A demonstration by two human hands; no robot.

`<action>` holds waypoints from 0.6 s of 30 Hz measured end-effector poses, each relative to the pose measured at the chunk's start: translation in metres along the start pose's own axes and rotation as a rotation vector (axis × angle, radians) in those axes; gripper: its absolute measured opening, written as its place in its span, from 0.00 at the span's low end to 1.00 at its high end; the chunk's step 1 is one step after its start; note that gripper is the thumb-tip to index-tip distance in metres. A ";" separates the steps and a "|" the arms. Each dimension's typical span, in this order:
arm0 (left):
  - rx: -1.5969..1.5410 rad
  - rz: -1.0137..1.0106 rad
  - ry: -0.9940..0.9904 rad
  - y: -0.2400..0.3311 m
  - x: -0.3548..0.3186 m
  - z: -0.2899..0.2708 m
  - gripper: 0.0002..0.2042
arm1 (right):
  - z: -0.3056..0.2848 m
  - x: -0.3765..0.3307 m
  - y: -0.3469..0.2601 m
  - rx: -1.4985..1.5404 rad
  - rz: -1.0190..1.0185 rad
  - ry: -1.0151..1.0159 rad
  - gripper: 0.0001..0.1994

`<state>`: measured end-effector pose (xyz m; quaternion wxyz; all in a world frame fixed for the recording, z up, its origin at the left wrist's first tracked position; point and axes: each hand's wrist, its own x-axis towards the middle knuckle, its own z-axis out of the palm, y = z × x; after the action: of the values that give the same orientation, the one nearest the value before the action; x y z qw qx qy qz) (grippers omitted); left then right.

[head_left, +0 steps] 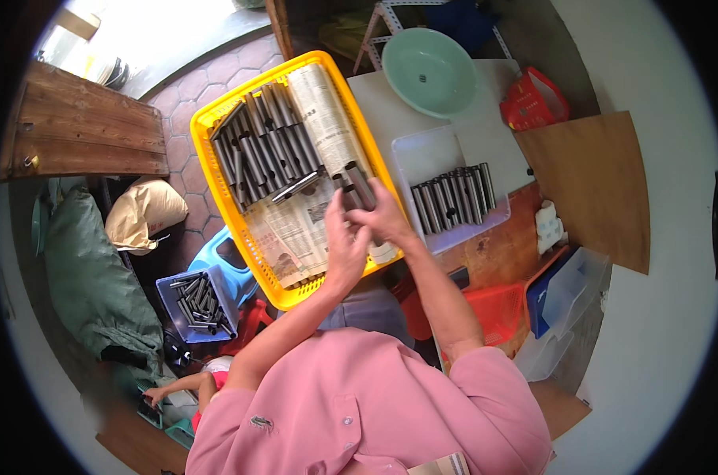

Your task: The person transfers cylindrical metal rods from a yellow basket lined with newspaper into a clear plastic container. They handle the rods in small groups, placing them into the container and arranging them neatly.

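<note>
Metal tubes (361,184), gripped by our left hand (346,244) and right hand (389,217), apparently mid-arranging, likely next needed alignment toward ten o'clock.

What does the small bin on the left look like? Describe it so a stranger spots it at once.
Start at the big yellow basket. Left of its near end, by a blue stool, sits a small pale-purple bin. Its dark tubes lie jumbled, while those in the basket and the clear tray on the right lie mostly in rows.

Pink short-sleeved shirt (367,388), buttoned placket (346,419), small green chest emblem (261,422).
</note>
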<state>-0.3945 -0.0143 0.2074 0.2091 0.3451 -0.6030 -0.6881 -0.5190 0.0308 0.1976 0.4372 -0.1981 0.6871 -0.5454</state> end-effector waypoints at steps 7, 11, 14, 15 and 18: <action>-0.098 -0.212 -0.246 -0.059 0.029 0.168 0.38 | -0.165 -0.032 0.033 -0.193 0.153 0.177 0.27; -0.056 -0.494 -0.267 -0.061 0.023 0.185 0.30 | -0.191 -0.037 0.078 -0.067 0.340 0.125 0.24; -0.061 -0.529 -0.241 -0.081 0.011 0.180 0.25 | -0.193 -0.024 0.131 -0.133 0.411 0.041 0.25; -0.043 -0.530 -0.206 -0.067 0.006 0.175 0.27 | -0.190 -0.020 0.135 -0.246 0.468 0.018 0.27; 0.400 0.045 -0.274 -0.079 0.026 0.171 0.31 | -0.188 -0.021 0.165 -0.306 0.307 0.100 0.30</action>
<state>-0.5261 0.0990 0.1309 0.0683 0.2695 -0.7578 -0.5904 -0.6276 0.2082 0.0580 0.4453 -0.1277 0.8049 -0.3709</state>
